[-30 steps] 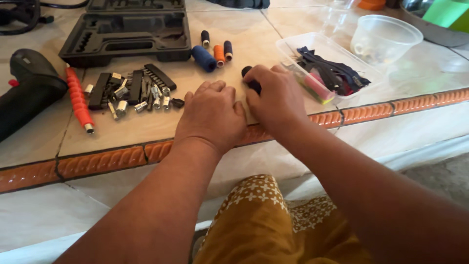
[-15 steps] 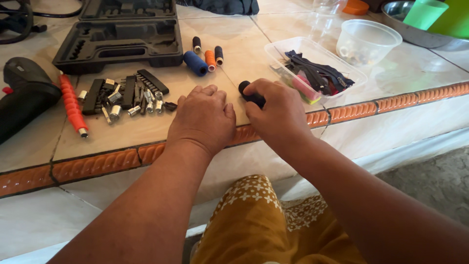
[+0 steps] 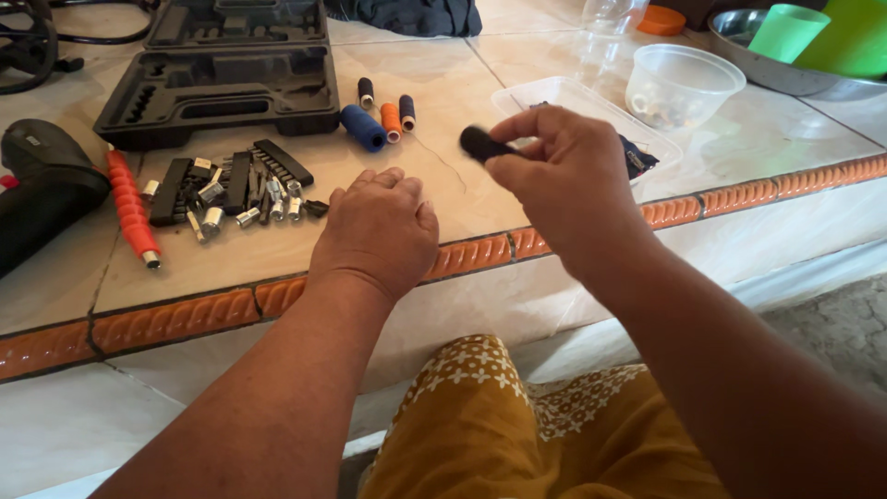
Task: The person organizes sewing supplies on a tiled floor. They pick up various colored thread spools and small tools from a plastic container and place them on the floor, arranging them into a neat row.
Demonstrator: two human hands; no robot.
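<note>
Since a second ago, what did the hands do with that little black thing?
The right hand lifted the black spool off the tiled counter and now holds it up in the air. The left hand stayed flat on the counter; the thread spools and tool bits stayed put.

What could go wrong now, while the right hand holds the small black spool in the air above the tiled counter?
1. The right hand pinches the black spool only at one end, so it may slip and roll off the counter edge.
2. Moving left, it might knock the thread spools.
3. The loose metal bits beside the resting left hand could scatter.
</note>
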